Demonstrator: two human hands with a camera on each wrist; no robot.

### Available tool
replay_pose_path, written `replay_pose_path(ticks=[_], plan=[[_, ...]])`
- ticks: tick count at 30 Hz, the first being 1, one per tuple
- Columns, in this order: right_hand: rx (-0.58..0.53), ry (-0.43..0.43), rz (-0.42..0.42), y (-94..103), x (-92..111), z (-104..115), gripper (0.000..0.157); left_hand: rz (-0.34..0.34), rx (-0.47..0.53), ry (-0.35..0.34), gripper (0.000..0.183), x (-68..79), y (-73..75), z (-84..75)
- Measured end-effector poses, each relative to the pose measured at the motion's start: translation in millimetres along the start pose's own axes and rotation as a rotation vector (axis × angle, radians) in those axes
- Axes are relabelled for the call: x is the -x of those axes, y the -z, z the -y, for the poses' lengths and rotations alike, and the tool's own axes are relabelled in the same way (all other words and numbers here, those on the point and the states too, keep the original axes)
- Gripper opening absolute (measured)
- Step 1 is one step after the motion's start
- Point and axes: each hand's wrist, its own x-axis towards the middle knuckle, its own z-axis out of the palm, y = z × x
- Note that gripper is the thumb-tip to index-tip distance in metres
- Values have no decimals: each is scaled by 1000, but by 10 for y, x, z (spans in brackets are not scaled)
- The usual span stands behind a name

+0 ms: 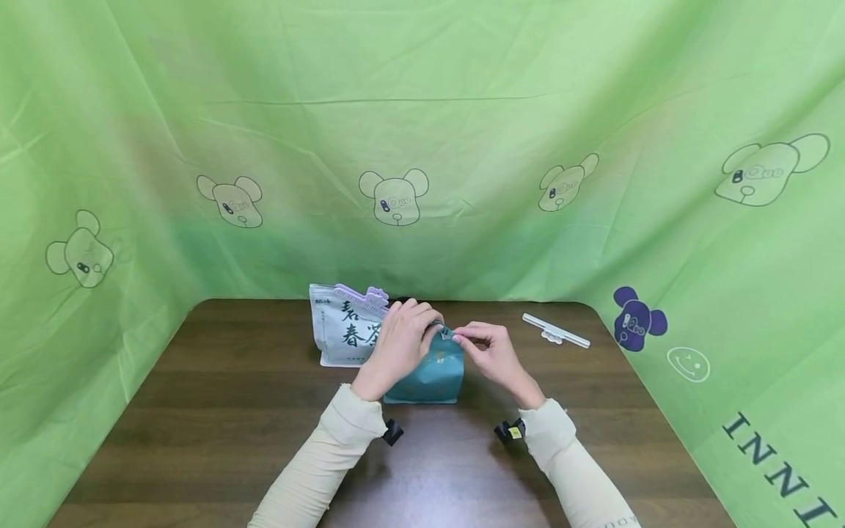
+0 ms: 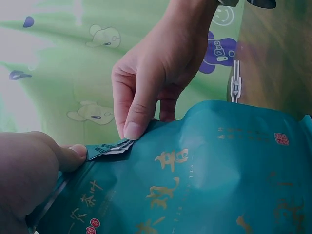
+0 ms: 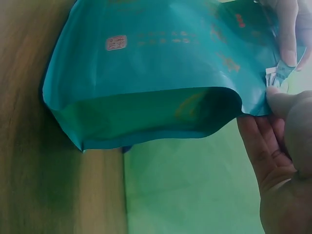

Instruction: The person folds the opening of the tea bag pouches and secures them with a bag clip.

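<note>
A teal tea bag (image 1: 429, 378) with gold characters stands upright on the table, between both hands. At its top edge my left hand (image 1: 399, 341) grips the bag, thumb on the near side. My right hand (image 1: 491, 352) pinches the right end of that edge between thumb and fingers. Between the two thumbs in the left wrist view, a small printed flap (image 2: 109, 148) with silvery edges is folded over the top. The bag's side gusset (image 3: 146, 117) shows in the right wrist view.
Behind and left of the teal bag stands a white tea bag (image 1: 333, 337) with dark characters, a purple sealing clip (image 1: 361, 297) across its top. A white sealing clip (image 1: 556, 331) lies at the back right of the wooden table (image 1: 218, 411). Green cloth (image 1: 462, 132) surrounds the table.
</note>
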Motion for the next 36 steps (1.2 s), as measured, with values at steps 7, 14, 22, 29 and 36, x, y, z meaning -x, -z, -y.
replay_pose_path(ticks=[7,14,22,29,36], plan=[[11,17,3,11,-14,26,11,8,22,20,5,-7,1,2],[-64,-34,0,-43,-102,-63,12,22,20,58,3,-42,26,-24],[-13,165,-21,-108,-242,87,14,45,12,84,4,-47,25,-20],[73,302,-55,-114,-282,157,20,52,34,101,4,-61,49,-39],[85,255,-29,-108,-273,162,17,53,52,98,5,-59,43,-21]])
